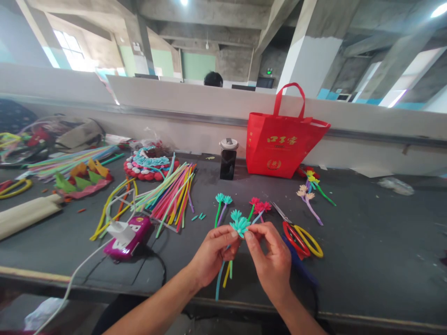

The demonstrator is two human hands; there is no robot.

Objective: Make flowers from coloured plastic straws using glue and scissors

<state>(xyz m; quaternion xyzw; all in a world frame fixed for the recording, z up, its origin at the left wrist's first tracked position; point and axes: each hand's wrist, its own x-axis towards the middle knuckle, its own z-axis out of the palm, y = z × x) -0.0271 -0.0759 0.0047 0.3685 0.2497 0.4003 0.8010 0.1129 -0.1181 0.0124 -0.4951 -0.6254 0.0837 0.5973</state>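
Between my two hands is a turquoise flower point(240, 224) with pointed petals. My left hand point(217, 251) pinches its left side, and stems in blue, yellow and green hang down beneath. The thumb and fingers of my right hand point(270, 251) close on the flower's right edge. Just beyond lie two small turquoise flowers point(223, 200) on green and purple stems, and pink-red flowers point(260, 205). Scissors point(300, 236) with red and yellow handles lie to the right of my right hand.
A purple power socket point(129, 237) with a white plug and cable sits at left, near many coloured strips point(174, 190). Behind stand a dark bottle point(228, 160) and a red bag point(286, 144). More flowers point(309, 193) lie at right. A person's head shows over the partition.
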